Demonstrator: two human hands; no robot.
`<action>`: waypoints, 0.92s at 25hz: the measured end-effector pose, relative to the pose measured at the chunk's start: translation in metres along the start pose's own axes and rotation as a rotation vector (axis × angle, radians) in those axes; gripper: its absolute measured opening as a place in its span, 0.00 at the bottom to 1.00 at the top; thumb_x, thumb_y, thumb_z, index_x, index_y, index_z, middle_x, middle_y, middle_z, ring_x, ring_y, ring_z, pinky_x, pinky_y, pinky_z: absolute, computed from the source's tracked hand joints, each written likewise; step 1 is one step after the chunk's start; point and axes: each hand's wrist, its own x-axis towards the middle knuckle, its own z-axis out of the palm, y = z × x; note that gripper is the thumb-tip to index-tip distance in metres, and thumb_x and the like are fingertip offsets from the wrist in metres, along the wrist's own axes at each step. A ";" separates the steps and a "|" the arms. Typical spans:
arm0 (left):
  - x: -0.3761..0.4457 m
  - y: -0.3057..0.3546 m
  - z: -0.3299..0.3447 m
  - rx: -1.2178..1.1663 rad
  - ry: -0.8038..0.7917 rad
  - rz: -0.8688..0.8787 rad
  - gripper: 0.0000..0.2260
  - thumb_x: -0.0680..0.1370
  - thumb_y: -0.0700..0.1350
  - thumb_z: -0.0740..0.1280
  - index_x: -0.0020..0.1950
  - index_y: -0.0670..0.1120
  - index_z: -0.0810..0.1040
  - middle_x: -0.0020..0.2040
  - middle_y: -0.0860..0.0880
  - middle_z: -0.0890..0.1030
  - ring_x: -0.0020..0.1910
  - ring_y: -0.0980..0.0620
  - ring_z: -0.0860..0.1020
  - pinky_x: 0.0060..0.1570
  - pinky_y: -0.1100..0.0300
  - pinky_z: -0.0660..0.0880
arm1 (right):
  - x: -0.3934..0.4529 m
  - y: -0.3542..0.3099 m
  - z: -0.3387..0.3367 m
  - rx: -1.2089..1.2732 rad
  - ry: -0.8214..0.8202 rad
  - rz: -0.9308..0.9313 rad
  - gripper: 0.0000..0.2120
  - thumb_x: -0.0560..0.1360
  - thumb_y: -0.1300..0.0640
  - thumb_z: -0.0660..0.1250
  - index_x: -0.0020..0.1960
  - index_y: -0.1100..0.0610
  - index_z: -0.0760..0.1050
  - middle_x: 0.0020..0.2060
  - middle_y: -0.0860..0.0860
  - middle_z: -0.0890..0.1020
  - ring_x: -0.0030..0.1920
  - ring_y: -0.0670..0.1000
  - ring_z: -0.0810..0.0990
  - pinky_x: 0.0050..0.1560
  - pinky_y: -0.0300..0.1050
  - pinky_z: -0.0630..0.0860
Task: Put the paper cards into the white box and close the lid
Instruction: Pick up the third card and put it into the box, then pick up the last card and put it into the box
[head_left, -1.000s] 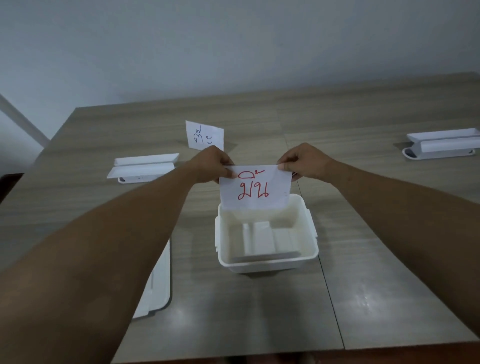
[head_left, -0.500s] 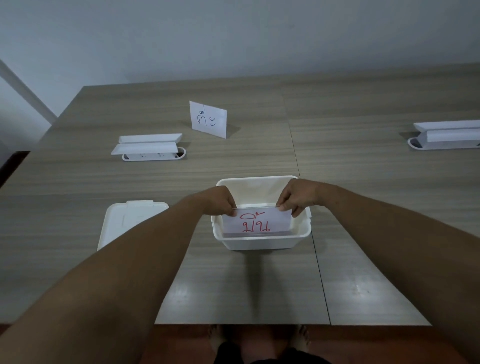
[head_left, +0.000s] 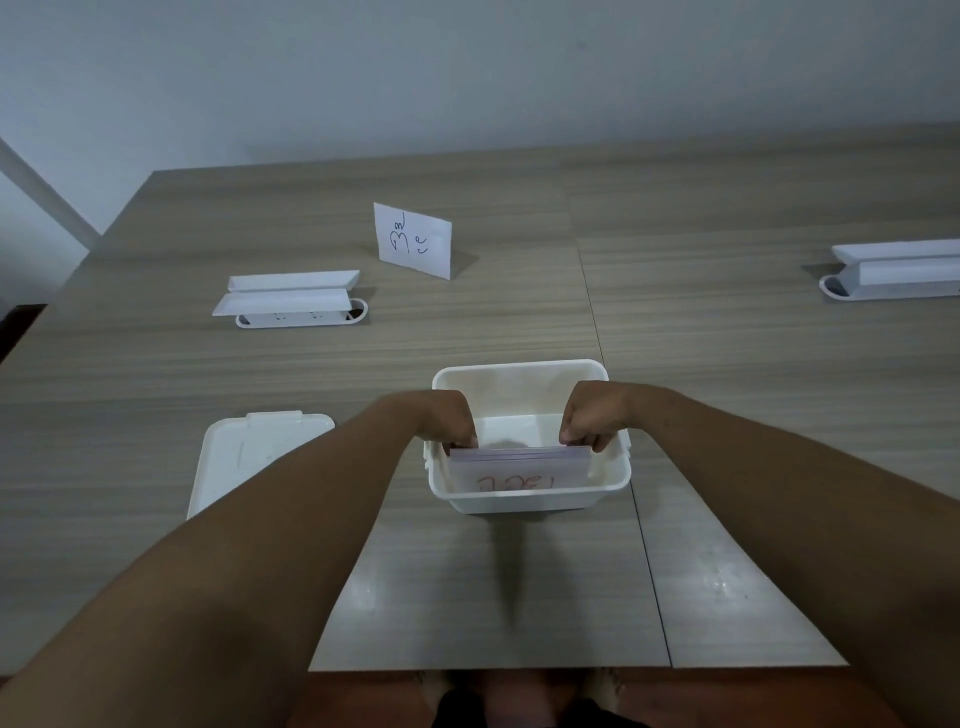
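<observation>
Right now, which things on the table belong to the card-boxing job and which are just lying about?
Job: white box; card with red writing, pinched by left hand and right hand; standing card; lid.
Lying about: left socket unit; right socket unit.

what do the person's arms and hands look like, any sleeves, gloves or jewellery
Both forearms are bare right down to the frame edge: no sleeves in view. The left hand and right hand are ungloved, with no rings, watch or bracelet visible on the fingers or wrists. No markings, straps or cables show on either arm.
</observation>
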 end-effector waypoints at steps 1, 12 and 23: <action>0.001 0.000 -0.008 -0.096 0.008 -0.006 0.12 0.74 0.42 0.68 0.53 0.37 0.84 0.47 0.45 0.86 0.44 0.49 0.82 0.39 0.60 0.75 | 0.001 -0.003 -0.004 0.045 0.006 0.010 0.14 0.73 0.63 0.67 0.55 0.70 0.80 0.53 0.64 0.84 0.48 0.57 0.84 0.55 0.51 0.82; 0.035 -0.045 -0.148 -0.254 0.479 0.040 0.12 0.75 0.46 0.68 0.41 0.38 0.85 0.39 0.45 0.86 0.38 0.49 0.83 0.49 0.55 0.80 | 0.050 -0.056 -0.090 0.173 0.333 -0.097 0.09 0.74 0.62 0.64 0.48 0.62 0.83 0.43 0.59 0.87 0.39 0.53 0.84 0.41 0.46 0.81; 0.151 -0.136 -0.278 -0.016 0.554 -0.023 0.26 0.80 0.52 0.62 0.76 0.44 0.65 0.74 0.44 0.71 0.72 0.45 0.69 0.70 0.55 0.64 | 0.240 -0.155 -0.149 0.188 0.649 -0.085 0.26 0.73 0.58 0.64 0.71 0.57 0.69 0.66 0.55 0.77 0.67 0.55 0.74 0.64 0.43 0.69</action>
